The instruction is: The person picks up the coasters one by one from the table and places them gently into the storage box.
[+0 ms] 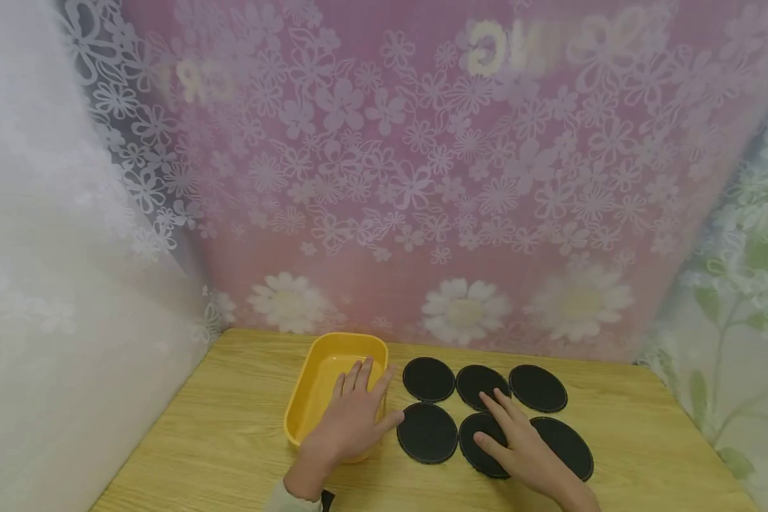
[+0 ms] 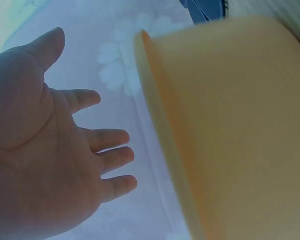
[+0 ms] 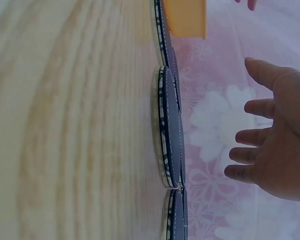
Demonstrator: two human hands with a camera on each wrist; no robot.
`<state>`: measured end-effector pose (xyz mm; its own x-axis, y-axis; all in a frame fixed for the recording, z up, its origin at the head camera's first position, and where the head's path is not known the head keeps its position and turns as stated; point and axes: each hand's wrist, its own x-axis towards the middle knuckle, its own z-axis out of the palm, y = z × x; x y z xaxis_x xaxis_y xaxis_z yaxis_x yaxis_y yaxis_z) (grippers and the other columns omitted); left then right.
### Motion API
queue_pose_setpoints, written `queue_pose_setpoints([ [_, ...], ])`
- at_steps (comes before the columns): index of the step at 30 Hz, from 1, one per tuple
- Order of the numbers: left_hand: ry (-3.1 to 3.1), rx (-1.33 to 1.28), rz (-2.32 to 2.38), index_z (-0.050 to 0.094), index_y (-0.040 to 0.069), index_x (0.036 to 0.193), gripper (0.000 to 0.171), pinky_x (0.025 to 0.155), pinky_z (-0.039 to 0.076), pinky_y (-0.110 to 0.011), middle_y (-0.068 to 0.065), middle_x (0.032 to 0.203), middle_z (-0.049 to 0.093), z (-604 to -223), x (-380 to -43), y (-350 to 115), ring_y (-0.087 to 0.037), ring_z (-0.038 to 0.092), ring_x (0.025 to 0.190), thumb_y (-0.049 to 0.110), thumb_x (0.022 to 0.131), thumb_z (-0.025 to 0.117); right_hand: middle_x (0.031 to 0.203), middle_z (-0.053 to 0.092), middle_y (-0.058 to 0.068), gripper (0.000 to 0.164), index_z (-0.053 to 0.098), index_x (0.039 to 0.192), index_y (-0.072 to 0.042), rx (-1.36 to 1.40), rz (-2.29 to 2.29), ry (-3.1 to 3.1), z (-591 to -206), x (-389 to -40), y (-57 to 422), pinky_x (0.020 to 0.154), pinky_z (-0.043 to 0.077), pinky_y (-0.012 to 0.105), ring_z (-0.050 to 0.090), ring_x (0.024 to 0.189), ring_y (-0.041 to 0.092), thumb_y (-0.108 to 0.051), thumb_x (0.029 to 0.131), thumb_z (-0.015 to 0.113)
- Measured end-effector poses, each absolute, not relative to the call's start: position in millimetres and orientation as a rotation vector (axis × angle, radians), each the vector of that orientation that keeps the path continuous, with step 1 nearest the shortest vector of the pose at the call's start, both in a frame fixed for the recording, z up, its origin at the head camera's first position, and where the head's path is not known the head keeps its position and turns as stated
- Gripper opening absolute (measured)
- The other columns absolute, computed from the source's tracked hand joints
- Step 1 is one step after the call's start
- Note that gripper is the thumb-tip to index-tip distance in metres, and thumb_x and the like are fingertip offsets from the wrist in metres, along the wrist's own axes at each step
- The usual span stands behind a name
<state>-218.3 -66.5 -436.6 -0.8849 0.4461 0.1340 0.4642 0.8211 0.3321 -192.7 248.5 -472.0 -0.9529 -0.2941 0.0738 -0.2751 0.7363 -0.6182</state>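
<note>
My left hand (image 1: 352,419), fingers spread, hovers over the right side of a yellow plastic tub (image 1: 294,398) and holds nothing. In the left wrist view, air shows between its fingertips and the wall of the tub (image 2: 240,110). Black round coasters (image 1: 427,432) with stitched edges lie flat in two rows of three, to the right of the tub. Above the middle and right coasters is my right hand (image 1: 518,444), its fingers extended and nothing in them. The right wrist view has that hand (image 3: 285,135) raised clear of the coasters (image 3: 172,130).
The wood-grain table (image 1: 230,434) runs back to a pink flowered curtain (image 1: 384,178). Pale cloth (image 1: 70,249) hangs at the left side and a leaf-patterned one (image 1: 742,320) at the right. A small black piece (image 1: 327,500) shows beside my left wrist.
</note>
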Motion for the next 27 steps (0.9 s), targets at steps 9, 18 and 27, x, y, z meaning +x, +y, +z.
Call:
queue_pose_setpoints([
  [9,-2.94,-0.69,-0.589,0.031,0.014,0.157,0.069,0.113,0.018,-0.065,-0.026,0.16,0.019,-432,-218,-92,-0.047,0.018,0.146,0.041,0.099,0.057,0.156,0.024,0.031,0.067,0.037,0.153,-0.007,-0.535,-1.096,2.867,-476,-205,237,0.099,0.035,0.071,0.027,0.138,0.057,-0.038,0.098,0.06],
  [18,-2.929,-0.584,-0.631,0.032,0.014,0.156,0.067,0.111,0.022,-0.067,-0.03,0.158,0.02,-433,-224,-131,-0.051,0.021,0.143,0.03,0.098,0.062,0.148,0.042,0.021,0.06,0.048,0.144,-0.007,-0.489,-1.095,2.846,-484,-216,215,0.099,0.042,0.062,0.039,0.135,0.046,-0.031,0.094,0.068],
  [27,-2.859,-0.467,-0.832,0.036,0.005,0.153,0.061,0.102,0.041,-0.061,-0.031,0.149,0.034,-433,-224,-170,-0.049,0.038,0.135,0.012,0.098,0.061,0.139,0.052,0.014,0.06,0.054,0.142,-0.012,-0.474,-0.929,2.872,-496,-221,193,0.094,0.044,0.062,0.046,0.128,0.042,-0.032,0.089,0.074],
])
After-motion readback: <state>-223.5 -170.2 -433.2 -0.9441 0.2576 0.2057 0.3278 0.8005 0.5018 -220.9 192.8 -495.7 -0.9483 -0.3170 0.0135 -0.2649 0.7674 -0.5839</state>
